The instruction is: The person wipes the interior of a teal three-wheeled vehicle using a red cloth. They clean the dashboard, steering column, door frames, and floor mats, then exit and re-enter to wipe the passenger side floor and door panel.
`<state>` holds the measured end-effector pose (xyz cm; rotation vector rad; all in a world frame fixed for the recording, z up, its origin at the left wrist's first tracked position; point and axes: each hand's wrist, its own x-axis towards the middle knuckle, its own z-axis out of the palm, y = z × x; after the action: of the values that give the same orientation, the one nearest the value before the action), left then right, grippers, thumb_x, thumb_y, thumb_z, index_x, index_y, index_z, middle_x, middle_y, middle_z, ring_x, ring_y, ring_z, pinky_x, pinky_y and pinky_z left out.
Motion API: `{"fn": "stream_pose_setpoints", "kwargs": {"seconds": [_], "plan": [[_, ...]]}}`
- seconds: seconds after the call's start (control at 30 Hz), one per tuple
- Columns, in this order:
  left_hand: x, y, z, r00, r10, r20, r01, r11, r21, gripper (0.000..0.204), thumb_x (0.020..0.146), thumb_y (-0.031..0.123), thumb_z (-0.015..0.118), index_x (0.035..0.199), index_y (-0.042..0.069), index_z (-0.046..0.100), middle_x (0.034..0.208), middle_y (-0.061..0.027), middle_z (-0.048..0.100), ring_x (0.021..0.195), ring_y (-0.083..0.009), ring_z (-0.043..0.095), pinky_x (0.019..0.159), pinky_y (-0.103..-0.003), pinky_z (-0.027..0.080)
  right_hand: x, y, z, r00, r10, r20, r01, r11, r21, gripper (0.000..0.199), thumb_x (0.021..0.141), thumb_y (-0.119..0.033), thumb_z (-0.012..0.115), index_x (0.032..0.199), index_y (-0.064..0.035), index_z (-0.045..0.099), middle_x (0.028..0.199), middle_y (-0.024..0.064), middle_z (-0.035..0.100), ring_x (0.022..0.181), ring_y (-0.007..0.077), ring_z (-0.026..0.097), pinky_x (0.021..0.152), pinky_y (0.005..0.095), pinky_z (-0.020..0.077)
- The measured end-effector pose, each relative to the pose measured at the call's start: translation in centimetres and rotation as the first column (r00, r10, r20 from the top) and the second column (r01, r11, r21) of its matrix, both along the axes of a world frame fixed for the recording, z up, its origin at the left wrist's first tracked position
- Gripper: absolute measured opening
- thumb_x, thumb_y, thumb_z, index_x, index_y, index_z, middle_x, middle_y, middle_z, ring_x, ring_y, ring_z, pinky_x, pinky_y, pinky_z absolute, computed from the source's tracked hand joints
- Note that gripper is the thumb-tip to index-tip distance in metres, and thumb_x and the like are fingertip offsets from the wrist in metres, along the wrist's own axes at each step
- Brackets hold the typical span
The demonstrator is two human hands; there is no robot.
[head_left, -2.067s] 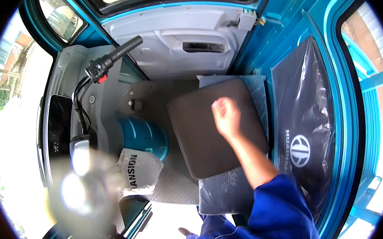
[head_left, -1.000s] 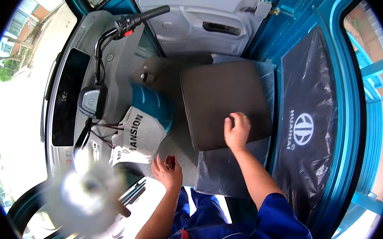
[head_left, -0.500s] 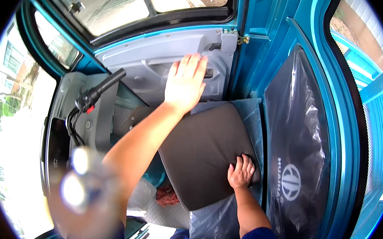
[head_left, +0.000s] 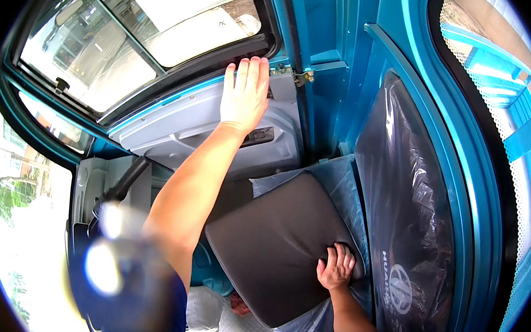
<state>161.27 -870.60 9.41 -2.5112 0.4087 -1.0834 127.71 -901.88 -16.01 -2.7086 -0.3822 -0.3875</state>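
A blurred bright object (head_left: 105,266) near the lower left hides the lower handlebar area, and the left upper arm fades into it; the rim of the view cuts off the seat's lower end. The dark seat cushion (head_left: 278,248) is a flat, rounded-corner slab with a smooth, matte brown skin, lying tilted on crinkled clear plastic sheeting (head_left: 339,178), its long axis running from lower left to upper right. The right hand (head_left: 335,266) presses palm down on the cushion's right edge, fingers spread and curled over it. The left hand (head_left: 245,96) lies flat and open, fingers together, against the grey door panel (head_left: 187,128) just under the black window frame (head_left: 179,75). A plastic-wrapped dark backrest (head_left: 409,202) stands beside the cushion against the teal body.
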Motion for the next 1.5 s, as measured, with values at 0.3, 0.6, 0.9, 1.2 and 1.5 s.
{"fn": "stream_pose_setpoints", "kwargs": {"seconds": [0.3,0.6,0.9,1.2,1.5], "plan": [[0.9,2.2,1.4,0.987,-0.158,0.019,0.152,0.973,0.173,0.083,0.069,0.025,0.087,0.144,0.006,0.056,0.142,-0.0178,0.054,0.128,-0.0336,0.051,0.108,-0.050,0.040,-0.2,-0.1,-0.1,1.000,-0.007,0.005,0.007,1.000,0.001,0.051,0.085,-0.037,0.069,0.126,-0.0070,0.062,0.140,0.0164,0.057,0.130,0.0383,0.052,0.110,0.0522,0.0362],[0.7,2.1,1.6,0.988,-0.150,0.022,0.143,0.969,0.202,0.081,0.070,0.029,0.087,0.142,0.007,0.058,0.142,-0.0166,0.055,0.128,-0.0314,0.052,0.106,-0.048,0.040,-0.4,-0.1,0.6,1.000,-0.021,-0.002,0.021,1.000,0.005,0.051,0.085,-0.037,0.070,0.126,-0.0076,0.064,0.140,0.0149,0.057,0.130,0.0366,0.053,0.109,0.0499,0.0376],[-0.1,1.1,2.4,0.990,-0.134,-0.053,0.141,0.974,0.178,0.073,0.073,0.029,0.084,0.139,0.009,0.061,0.141,-0.0111,0.055,0.131,-0.0272,0.049,0.106,-0.047,0.041,-0.5,-0.4,0.4,1.000,-0.019,-0.005,0.019,0.999,0.025,0.050,0.085,-0.036,0.070,0.125,-0.0069,0.064,0.139,0.0158,0.057,0.129,0.0363,0.053,0.109,0.0493,0.0382],[-3.6,0.9,-2.6,0.972,-0.061,-0.229,-0.084,0.815,-0.573,0.064,0.082,0.026,0.084,0.139,0.008,0.059,0.123,-0.0130,0.069,0.111,-0.0313,0.066,0.098,-0.042,0.052,-0.3,0.1,-0.2,1.000,-0.017,0.003,0.017,1.000,-0.003,0.054,0.082,-0.034,0.073,0.128,-0.0083,0.062,0.143,0.0146,0.055,0.132,0.0368,0.051,0.110,0.0512,0.0357],[-2.3,-3.0,-0.4,0.883,-0.053,-0.467,-0.453,0.168,-0.876,0.053,0.083,0.037,0.086,0.112,-0.004,0.071,0.101,-0.0209,0.077,0.094,-0.0328,0.075,0.090,-0.040,0.057,-0.5,0.2,0.4,1.000,-0.021,0.017,0.021,1.000,0.008,0.052,0.084,-0.035,0.070,0.127,-0.0063,0.062,0.138,0.0165,0.058,0.128,0.0382,0.054,0.110,0.0513,0.0364]]}}
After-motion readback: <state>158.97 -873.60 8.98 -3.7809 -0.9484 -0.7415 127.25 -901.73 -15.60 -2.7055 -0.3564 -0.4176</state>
